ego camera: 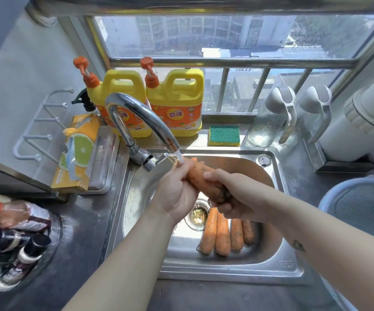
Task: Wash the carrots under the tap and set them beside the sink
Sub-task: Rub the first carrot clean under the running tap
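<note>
Five carrots [204, 179] — two detergent jugs [177, 104], two glass pitchers [269, 122], one sponge [224, 135], one tap [136, 113]

A stainless-steel counter [87, 221] holds an inset sink [226, 271], where four soil-flecked carrots [221, 234] lie side by side on the basin floor, just beside the drain. Behind the sink stand two yellow detergent jugs [177, 102], a green-and-yellow sponge [224, 135] and, off its far right corner, two clear lidded pitchers [269, 122]. Left of the sink sits a white tray [105, 158]. Sauce bottles [17, 232] crowd the sink's near left; a blue mesh basket [329, 194] sits to its right.
</note>
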Demonstrator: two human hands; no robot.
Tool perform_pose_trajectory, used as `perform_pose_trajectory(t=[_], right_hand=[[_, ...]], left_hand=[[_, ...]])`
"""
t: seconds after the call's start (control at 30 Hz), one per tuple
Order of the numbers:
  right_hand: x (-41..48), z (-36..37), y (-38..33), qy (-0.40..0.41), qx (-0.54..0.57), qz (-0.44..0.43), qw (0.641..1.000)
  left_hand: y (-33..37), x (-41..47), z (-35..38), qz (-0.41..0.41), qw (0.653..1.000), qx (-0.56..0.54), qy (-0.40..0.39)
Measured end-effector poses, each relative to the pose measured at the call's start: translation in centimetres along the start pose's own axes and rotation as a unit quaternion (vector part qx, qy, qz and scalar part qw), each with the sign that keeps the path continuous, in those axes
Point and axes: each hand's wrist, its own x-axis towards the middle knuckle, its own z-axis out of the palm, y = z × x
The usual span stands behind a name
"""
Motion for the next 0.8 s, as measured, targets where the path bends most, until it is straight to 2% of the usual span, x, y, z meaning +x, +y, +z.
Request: perform_pose_trajectory(t=[0.1,0.17,0.23,0.3,0.37,0.43,0.57,0.63,0.7,0.8], right_hand=[[0.1,0.5,0.3,0.016,-0.087,-0.035,0.995],[0.1,0.7,0.4,0.022,-0.107,-0.048,0.993],[0.0,0.4,0.2,0.016,-0.072,-0.035,0.997],[-0.2,-0.1,-0.2,0.003,-0.025,-0.015,1.0],[-0.3,-0.4,-0.3,-0.005,-0.01,-0.009,1.0],[-0.1,-0.3,0.0,0.002,-0.044,-0.019,0.999],[0.1,0.2,0.6,0.004,-0.078,-0.027,0.997],[0.0,-0.1,0.6,-0.003,-0.047,-0.015,0.999],[-0.2,-0.4,0.4,-0.015,-0.015,-0.005,1.0],[-0.2,-0.5,0.5,-0.018,-0.031,-0.013,0.999]], left_hand=[[-0.5,0.8,0.3,0.03,0.996,0.052,0.067],[-0.5,1.3,0.4,0.034,0.992,0.065,0.104],[-0.3,1.1,0.3,0.015,0.996,0.027,0.08],[0.2,0.2,0.2,-0.004,1.0,-0.002,0.023],[0.2,-0.4,0.0,0.003,1.0,0.005,-0.016],[-0.1,-0.3,0.1,0.025,0.999,0.032,0.0],[-0.7,1.1,0.1,0.025,0.995,0.038,0.092],[-0.6,0.7,-0.2,0.007,0.997,0.006,0.074],[-0.3,-0.2,-0.4,-0.005,1.0,-0.013,0.019],[-0.2,-0.7,-0.2,0.014,1.0,0.022,0.004]])
